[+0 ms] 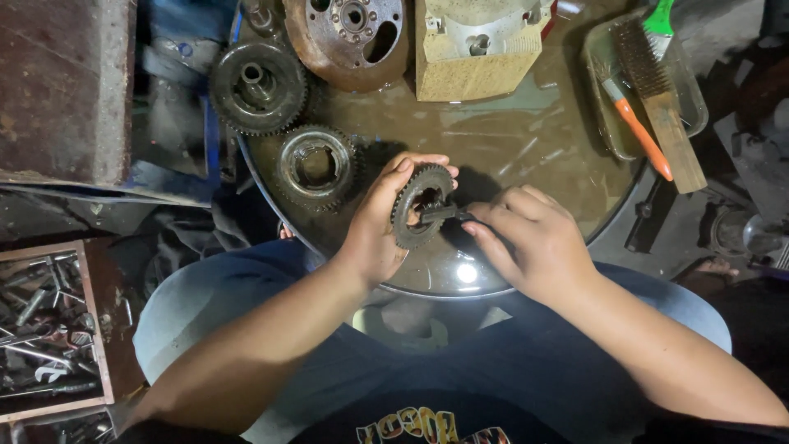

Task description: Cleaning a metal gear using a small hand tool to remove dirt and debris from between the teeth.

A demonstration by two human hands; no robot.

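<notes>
My left hand holds a dark toothed gear wheel upright, fingers curled over its rim. My right hand grips a small dark metal shaft or tool that sticks into the centre of that gear. Both hands hover just above the near edge of a round, oily drum top, over my lap in blue trousers.
On the drum top lie a ring gear, a larger gear with a hub, a rusty disc and a pale engine casing. A tray at right holds a wire brush and an orange-handled brush. A wooden box of tools sits at left.
</notes>
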